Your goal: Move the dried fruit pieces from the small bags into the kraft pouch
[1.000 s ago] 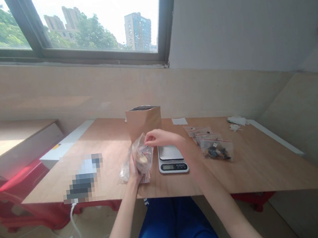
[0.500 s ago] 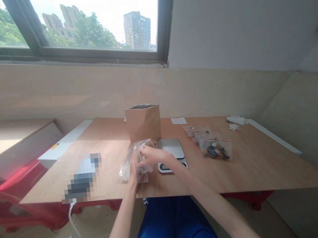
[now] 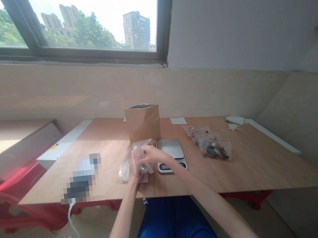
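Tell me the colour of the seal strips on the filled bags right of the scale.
Red, on clear bags; seen in the head view.

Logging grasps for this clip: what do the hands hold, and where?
Both hands hold a clear bag: the left hand at its left side, the right hand at its upper right. The exact grip is too small to tell.

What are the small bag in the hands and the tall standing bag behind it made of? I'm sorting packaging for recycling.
The small bag looks like thin clear plastic film: see-through, glossy, crinkled. The tall standing bag looks like matte brown kraft paper: dull, opaque, stiff enough to stand; any lining cannot be told.
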{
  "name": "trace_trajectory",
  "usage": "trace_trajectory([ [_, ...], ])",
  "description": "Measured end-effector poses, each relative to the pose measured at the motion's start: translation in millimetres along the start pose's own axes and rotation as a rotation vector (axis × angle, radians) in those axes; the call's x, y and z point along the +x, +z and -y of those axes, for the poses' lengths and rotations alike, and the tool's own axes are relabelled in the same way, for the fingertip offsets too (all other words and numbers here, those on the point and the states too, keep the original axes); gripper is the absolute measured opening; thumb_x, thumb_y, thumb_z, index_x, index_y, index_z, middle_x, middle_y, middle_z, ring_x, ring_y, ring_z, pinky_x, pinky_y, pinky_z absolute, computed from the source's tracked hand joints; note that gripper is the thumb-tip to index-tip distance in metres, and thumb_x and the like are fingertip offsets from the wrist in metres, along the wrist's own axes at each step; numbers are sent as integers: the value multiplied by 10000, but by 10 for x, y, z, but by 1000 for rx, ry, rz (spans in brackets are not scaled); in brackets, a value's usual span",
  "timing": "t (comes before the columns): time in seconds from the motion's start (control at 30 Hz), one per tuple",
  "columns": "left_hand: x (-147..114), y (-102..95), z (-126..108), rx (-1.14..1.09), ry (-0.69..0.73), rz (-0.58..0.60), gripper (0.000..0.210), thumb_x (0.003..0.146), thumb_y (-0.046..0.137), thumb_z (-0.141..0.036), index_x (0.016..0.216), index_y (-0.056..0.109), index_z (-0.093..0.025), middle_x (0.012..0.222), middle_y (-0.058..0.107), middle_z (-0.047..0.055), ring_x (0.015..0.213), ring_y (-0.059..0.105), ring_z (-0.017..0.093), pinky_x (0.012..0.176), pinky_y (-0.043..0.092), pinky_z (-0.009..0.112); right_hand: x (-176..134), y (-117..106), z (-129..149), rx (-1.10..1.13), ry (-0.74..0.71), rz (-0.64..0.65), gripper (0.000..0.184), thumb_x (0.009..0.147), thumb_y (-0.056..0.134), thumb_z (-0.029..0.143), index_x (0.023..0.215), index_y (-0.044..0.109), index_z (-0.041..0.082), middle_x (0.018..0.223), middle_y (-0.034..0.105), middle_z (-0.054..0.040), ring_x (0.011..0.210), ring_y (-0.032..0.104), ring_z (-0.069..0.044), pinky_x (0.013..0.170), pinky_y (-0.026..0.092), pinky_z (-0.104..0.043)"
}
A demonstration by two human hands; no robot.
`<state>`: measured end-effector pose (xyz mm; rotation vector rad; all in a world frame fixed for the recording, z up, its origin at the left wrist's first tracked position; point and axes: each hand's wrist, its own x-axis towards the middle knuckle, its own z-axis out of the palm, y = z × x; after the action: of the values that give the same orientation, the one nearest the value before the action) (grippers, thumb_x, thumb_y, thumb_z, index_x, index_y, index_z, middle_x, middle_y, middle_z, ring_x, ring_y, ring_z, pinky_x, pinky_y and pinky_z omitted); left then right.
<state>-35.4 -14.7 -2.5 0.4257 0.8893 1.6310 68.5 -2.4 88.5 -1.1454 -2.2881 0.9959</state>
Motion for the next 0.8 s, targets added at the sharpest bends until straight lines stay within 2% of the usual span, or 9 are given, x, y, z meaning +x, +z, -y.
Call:
trace_trajectory([
  [0.1,-64,61,-51,-55,-50,22,332,907,393,-314,871,678,-147,697,683,38,656,655,147,620,520,212,-40,-63,47,50,34,35,179,631,688,192,602,514,163,585,518,43,519,454,-88,456,335,-199],
  [0.2,-121,134,-109,-86,-101,25,390,921,349,-341,899,677,-132,700,690,47,592,642,143,580,520,218,-71,-97,82,163,92,-5,132,638,626,111,622,506,162,596,517,44,515,468,-81,443,339,-186],
  [0.3,-131,177,-134,-128,-108,30,412,916,352,-374,1024,659,-121,764,709,68,665,667,165,644,536,242,-74,-123,105,304,131,-58,104,643,569,52,680,556,148,624,541,34,542,496,-81,471,380,-179],
  [0.47,-104,164,-120,-163,-87,43,447,894,403,-421,1151,605,-117,923,714,97,774,684,189,742,542,285,-76,-211,135,459,131,-151,164,679,551,31,791,626,123,720,594,5,574,518,-70,519,423,-177],
  [0.63,-99,144,-120,-169,-92,16,459,888,420,-423,1157,597,-95,912,716,102,738,685,185,737,543,290,-112,-291,156,529,120,-104,158,714,588,62,846,645,127,680,564,21,580,537,-78,521,451,-185],
  [0.8,-94,136,-130,-160,-113,-4,447,883,427,-419,1143,610,-104,907,719,96,726,687,186,746,540,296,-98,-300,163,543,118,-169,144,718,599,57,834,636,136,689,585,18,588,553,-82,552,462,-196],
])
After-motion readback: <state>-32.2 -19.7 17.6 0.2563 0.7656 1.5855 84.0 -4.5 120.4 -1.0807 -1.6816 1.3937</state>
